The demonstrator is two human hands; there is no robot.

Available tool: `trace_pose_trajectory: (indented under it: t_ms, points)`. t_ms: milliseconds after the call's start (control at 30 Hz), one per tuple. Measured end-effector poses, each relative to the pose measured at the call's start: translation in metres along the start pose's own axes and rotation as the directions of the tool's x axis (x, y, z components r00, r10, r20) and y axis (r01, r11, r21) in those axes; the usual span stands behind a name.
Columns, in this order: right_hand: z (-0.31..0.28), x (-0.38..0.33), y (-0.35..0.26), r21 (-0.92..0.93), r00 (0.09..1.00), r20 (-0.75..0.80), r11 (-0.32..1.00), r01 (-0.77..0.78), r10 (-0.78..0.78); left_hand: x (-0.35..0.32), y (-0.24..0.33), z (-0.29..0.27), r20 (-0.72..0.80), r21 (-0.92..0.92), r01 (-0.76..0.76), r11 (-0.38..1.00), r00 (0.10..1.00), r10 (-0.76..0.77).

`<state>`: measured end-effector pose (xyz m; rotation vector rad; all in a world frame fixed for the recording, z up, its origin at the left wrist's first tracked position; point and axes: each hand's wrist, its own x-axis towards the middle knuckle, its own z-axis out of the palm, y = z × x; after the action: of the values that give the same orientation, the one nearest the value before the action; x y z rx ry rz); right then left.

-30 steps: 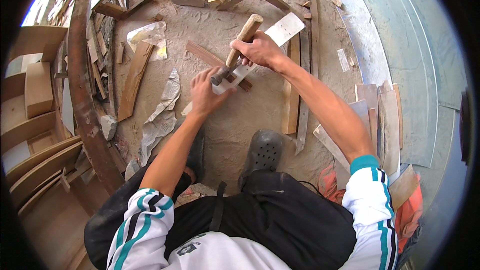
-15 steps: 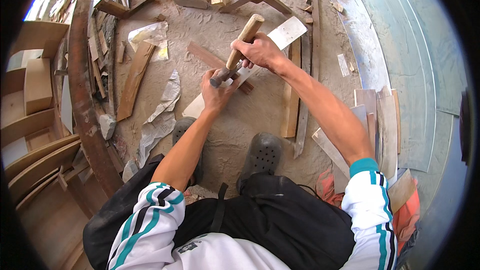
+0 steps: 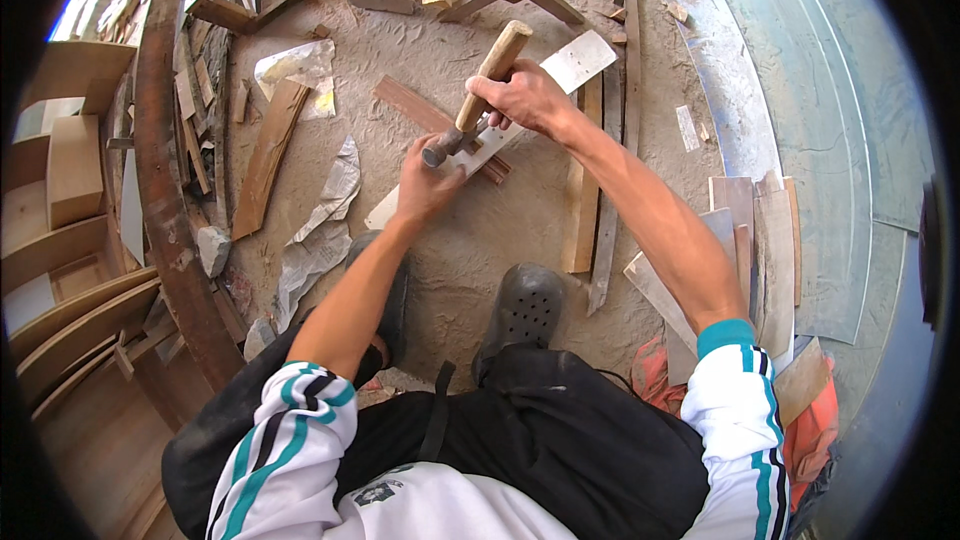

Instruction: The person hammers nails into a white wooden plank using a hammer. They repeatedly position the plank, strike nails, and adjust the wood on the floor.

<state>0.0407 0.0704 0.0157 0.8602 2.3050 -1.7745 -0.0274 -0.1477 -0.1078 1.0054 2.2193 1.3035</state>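
Over sandy ground [image 3: 480, 230]: right hand [image 3: 530, 98] grips tan wooden-handled hammer [image 3: 498, 58]; left hand [image 3: 426, 186], hold unclear, by flat white strip [image 3: 582, 58]; hammer slip could bruise that hand.

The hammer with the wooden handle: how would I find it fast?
Find the sandy brown floor, then the bare right hand beyond the dark grey clog with holes. That hand holds the hammer with the pale, rounded wooden handle. Its dark metal head sets it apart from the flat white board and reddish-brown wooden plank.
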Motion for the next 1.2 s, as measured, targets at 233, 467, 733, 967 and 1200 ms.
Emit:
trace_pose_trajectory:
  t_ms: [233, 467, 733, 967, 1200]
  points:
    - [-0.003, 0.001, -0.005, -0.067, 0.995, 0.058, 0.994, -0.081, 0.085, 0.094, 0.048, -0.056, 0.206, -0.336, 0.023, 0.941, 0.977, 0.050]
    - [-0.001, 0.009, 0.003, 0.046, 0.978, 0.015, 0.978, 0.206, -0.207, 0.130, 0.142, -0.020, 0.377, -0.442, 0.068, 0.895, 0.919, 0.117]
    - [-0.002, 0.009, 0.003, 0.005, 0.997, -0.016, 0.997, 0.072, -0.072, 0.117, 0.120, -0.011, 0.258, -0.457, 0.023, 0.889, 0.960, 0.108]
    - [-0.002, 0.004, -0.011, -0.016, 1.000, 0.022, 1.000, 0.010, -0.009, 0.052, -0.002, -0.029, -0.330, -0.029, 0.178, 0.984, 0.927, -0.178]
    - [-0.004, 0.004, -0.005, -0.011, 1.000, 0.027, 1.000, 0.009, -0.009, -0.009, 0.018, 0.018, -0.142, 0.236, -0.018, 0.971, 0.988, 0.053]
